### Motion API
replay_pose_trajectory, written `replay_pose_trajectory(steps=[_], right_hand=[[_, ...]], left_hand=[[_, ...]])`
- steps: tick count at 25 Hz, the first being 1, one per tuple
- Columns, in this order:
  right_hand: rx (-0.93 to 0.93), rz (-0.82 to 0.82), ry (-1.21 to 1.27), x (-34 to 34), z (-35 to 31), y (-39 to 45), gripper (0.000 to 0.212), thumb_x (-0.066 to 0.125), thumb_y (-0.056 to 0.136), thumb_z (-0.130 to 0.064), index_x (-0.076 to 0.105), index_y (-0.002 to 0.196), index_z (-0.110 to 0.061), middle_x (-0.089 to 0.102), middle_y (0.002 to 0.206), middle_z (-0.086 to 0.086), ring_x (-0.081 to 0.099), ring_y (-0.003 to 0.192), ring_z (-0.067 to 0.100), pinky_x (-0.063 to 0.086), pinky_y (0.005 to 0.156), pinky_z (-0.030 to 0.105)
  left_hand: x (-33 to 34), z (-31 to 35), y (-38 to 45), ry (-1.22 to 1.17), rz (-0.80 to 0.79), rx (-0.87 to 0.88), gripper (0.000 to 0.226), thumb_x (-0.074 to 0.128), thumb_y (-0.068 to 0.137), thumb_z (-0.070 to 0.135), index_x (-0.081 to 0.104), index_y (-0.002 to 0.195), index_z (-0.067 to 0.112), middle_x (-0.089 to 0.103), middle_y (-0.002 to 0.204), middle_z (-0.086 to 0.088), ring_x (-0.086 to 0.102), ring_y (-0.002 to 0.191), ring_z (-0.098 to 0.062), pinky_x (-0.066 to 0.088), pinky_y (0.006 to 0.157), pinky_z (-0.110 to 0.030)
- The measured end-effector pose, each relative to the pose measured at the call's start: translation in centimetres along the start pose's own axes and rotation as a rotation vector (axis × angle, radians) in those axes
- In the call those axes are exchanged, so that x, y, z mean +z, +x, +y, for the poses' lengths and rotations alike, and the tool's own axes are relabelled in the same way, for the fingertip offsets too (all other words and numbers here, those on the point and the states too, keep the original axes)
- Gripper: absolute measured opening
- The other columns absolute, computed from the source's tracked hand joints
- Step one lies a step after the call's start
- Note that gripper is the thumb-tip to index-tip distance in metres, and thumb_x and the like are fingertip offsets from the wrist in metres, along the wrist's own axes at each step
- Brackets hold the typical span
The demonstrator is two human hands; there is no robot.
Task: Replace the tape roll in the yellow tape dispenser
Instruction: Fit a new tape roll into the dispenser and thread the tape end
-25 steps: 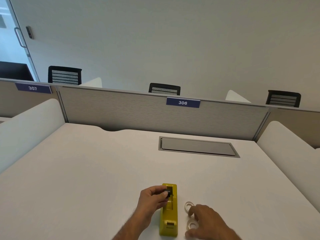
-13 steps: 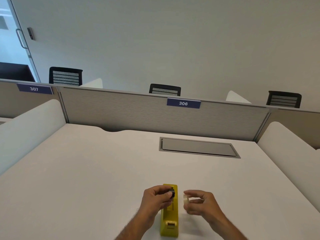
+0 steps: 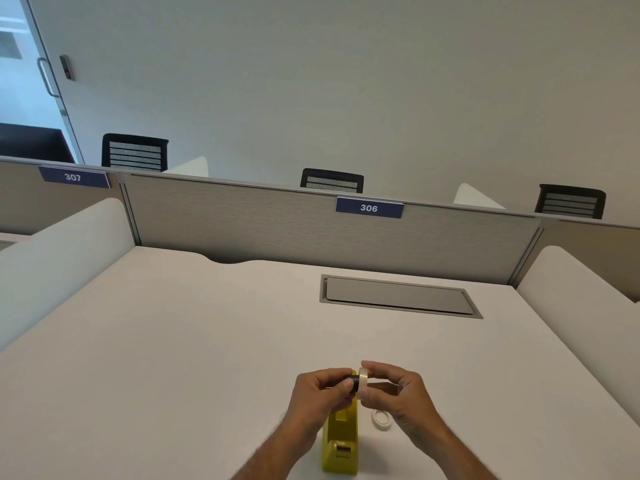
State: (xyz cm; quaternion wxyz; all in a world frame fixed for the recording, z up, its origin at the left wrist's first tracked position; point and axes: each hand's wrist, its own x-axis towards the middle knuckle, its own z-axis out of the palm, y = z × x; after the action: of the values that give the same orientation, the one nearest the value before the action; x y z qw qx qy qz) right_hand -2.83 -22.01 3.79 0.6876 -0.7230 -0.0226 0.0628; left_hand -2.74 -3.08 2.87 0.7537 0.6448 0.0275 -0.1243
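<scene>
Black spool [image 3: 354,384] L hand [image 3: 320,396], tape roll [image 3: 363,383] R hand [image 3: 398,396]

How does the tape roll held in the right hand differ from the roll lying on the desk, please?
The held tape roll is on edge, pinched in the right hand against the black core in the left hand; the spare roll lies flat, untouched, on the desk beside the yellow dispenser. Both are pale rings.

The tape dispenser [image 3: 341,441] is set on the counter [image 3: 173,358]. Above its far end a tape roll [image 3: 363,383] is held against a spool [image 3: 354,384]. Just right of the dispenser a second roll [image 3: 382,418] lies flat. Well behind it a cable hatch [image 3: 400,296] is sunk into the counter.
</scene>
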Motion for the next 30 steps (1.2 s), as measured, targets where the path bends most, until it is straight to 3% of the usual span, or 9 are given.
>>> replay_pose_trajectory(steps=[3, 11, 17, 22, 26, 30], right_hand=[[-0.004, -0.003, 0.026, 0.1, 0.1, 0.0, 0.050, 0.093, 0.064, -0.017, 0.074, 0.110, -0.020, 0.076, 0.105, 0.007, 0.073, 0.095, 0.031, 0.060, 0.083, 0.046], [-0.018, -0.040, 0.024, 0.5, 0.2, 0.3, 0.049, 0.092, 0.064, -0.015, 0.074, 0.109, -0.021, 0.076, 0.105, 0.008, 0.073, 0.096, 0.030, 0.059, 0.083, 0.041], [-0.027, -0.042, -0.021, 1.1, 0.1, 0.5, 0.047, 0.091, 0.065, -0.015, 0.075, 0.108, -0.022, 0.077, 0.104, 0.003, 0.073, 0.096, 0.025, 0.061, 0.076, 0.033], [0.001, -0.077, -0.022, 1.2, 0.0, 0.7, 0.048, 0.092, 0.066, -0.011, 0.074, 0.109, -0.020, 0.076, 0.105, 0.007, 0.072, 0.099, 0.028, 0.059, 0.084, 0.044], [0.027, -0.096, -0.054, 1.4, -0.3, 0.8, 0.054, 0.093, 0.060, -0.018, 0.074, 0.110, -0.020, 0.076, 0.106, 0.007, 0.072, 0.100, 0.026, 0.059, 0.085, 0.044], [0.047, -0.099, -0.128, 1.5, -0.4, 0.7, 0.053, 0.091, 0.062, -0.008, 0.073, 0.110, -0.023, 0.076, 0.105, 0.004, 0.072, 0.097, 0.021, 0.060, 0.084, 0.041]], left_hand=[[0.0, 0.1, 0.0, 0.005, 0.013, 0.021, 0.023, 0.074, 0.088, 0.012, 0.077, 0.110, 0.013, 0.080, 0.102, -0.004, 0.075, 0.097, -0.024, 0.062, 0.084, -0.034], [-0.3, 0.5, 0.0, 0.054, -0.011, 0.047, 0.021, 0.074, 0.087, 0.011, 0.080, 0.105, 0.021, 0.080, 0.103, 0.002, 0.075, 0.098, -0.019, 0.061, 0.079, -0.027], [-0.3, 0.3, 0.0, 0.138, 0.026, 0.060, 0.022, 0.071, 0.090, 0.011, 0.079, 0.107, 0.023, 0.080, 0.105, 0.005, 0.072, 0.103, -0.018, 0.057, 0.097, -0.044], [-0.3, 0.3, -0.3, 0.141, 0.022, 0.049, 0.021, 0.069, 0.092, 0.016, 0.080, 0.103, 0.030, 0.076, 0.112, 0.006, 0.070, 0.105, -0.015, 0.058, 0.092, -0.033], [-0.4, -0.1, -0.3, 0.152, 0.013, 0.022, 0.023, 0.066, 0.095, 0.016, 0.079, 0.105, 0.032, 0.074, 0.113, 0.005, 0.069, 0.105, -0.017, 0.058, 0.090, -0.032], [-0.6, -0.4, -0.4, 0.152, 0.011, 0.031, 0.026, 0.064, 0.096, 0.014, 0.080, 0.103, 0.033, 0.075, 0.111, 0.006, 0.069, 0.105, -0.017, 0.059, 0.088, -0.030]])
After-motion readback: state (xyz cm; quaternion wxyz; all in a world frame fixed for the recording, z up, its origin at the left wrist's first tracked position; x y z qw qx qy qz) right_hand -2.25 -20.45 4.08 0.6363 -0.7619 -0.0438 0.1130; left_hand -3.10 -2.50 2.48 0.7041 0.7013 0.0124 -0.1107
